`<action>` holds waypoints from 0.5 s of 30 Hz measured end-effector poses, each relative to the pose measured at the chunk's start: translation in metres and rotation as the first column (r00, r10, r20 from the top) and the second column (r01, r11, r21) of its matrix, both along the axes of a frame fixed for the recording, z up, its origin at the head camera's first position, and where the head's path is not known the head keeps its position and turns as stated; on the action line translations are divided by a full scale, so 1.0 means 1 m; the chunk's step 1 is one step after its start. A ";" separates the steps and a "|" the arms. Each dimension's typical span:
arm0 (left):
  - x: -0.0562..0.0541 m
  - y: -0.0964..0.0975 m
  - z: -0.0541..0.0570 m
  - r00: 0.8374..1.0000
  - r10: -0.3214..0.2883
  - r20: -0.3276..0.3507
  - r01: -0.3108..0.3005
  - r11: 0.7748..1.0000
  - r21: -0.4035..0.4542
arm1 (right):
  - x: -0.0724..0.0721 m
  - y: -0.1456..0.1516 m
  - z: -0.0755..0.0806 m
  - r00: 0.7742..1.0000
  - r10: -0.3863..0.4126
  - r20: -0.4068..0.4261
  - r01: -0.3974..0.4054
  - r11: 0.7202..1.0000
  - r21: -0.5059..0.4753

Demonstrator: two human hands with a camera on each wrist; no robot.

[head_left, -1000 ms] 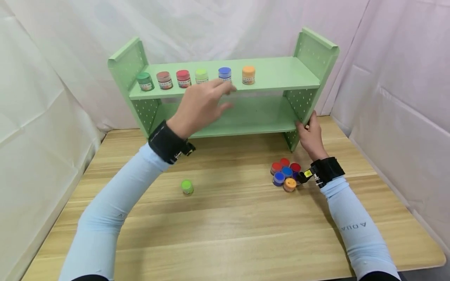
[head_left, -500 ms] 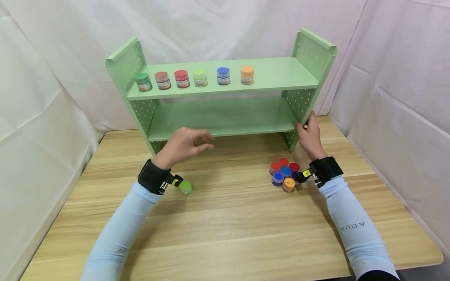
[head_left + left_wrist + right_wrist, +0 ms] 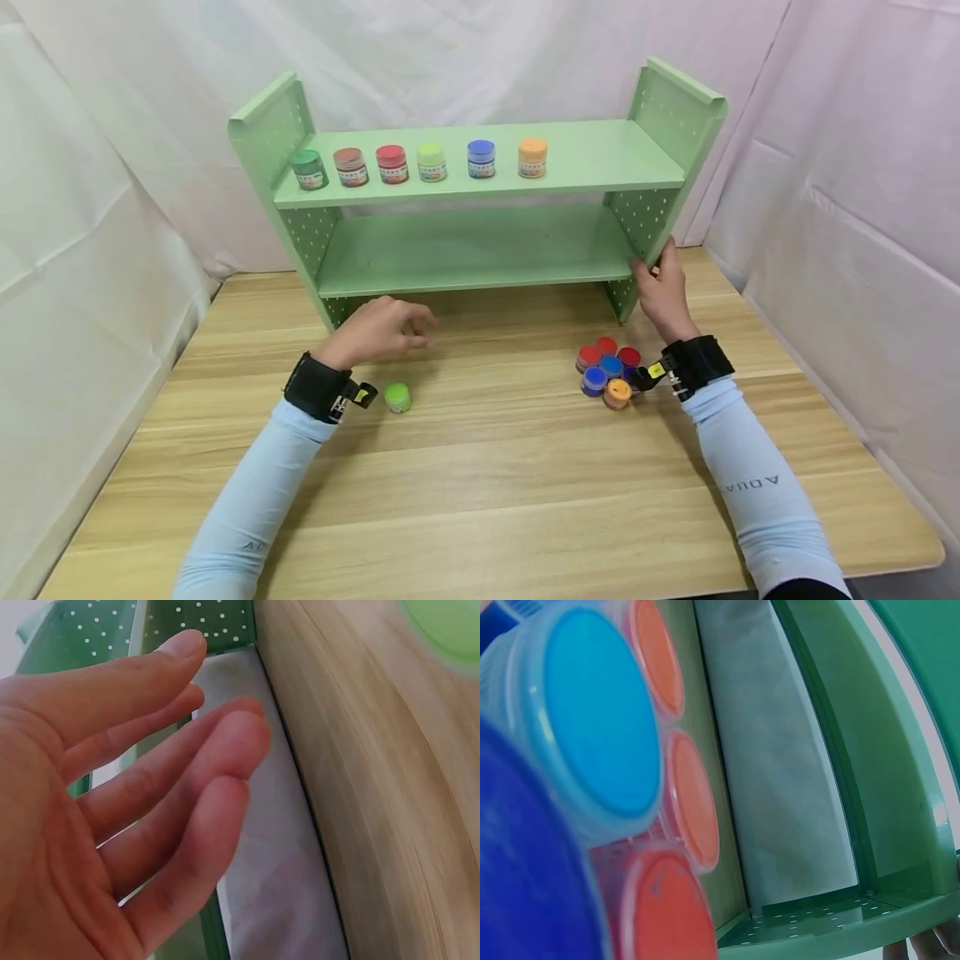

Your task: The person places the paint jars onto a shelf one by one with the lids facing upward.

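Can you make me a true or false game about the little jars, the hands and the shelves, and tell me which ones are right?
1. Six jars stand on the top shelf. True.
2. The left hand is holding a jar. False: it holds nothing.
3. The right hand grips the green rack. True.
4. The leftmost jar up top is orange. False: it's the dark green jar.
5. A lone green-lidded jar sits on the table. True.
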State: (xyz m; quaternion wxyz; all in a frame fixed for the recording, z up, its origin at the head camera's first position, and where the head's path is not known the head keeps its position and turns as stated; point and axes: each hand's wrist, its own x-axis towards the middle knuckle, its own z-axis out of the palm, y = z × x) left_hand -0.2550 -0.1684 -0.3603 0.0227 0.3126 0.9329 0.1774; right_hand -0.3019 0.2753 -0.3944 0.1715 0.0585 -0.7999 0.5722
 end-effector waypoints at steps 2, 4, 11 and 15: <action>0.000 -0.003 0.000 1.000 0.004 0.017 -0.004 1.000 -0.004 | 0.000 0.000 -0.001 1.000 -0.001 -0.001 0.001 1.000 -0.002; 0.000 -0.005 0.000 0.999 0.004 0.041 -0.004 1.000 -0.007 | 0.000 0.000 -0.001 1.000 -0.001 -0.003 0.001 1.000 -0.004; 0.000 -0.016 -0.001 0.992 -0.005 0.128 0.010 0.999 -0.035 | 0.000 0.001 -0.002 1.000 0.001 -0.004 -0.001 1.000 0.000; 0.000 -0.020 0.001 0.969 -0.013 0.245 0.027 0.998 -0.055 | 0.000 0.001 -0.002 1.000 -0.001 -0.010 0.001 1.000 -0.004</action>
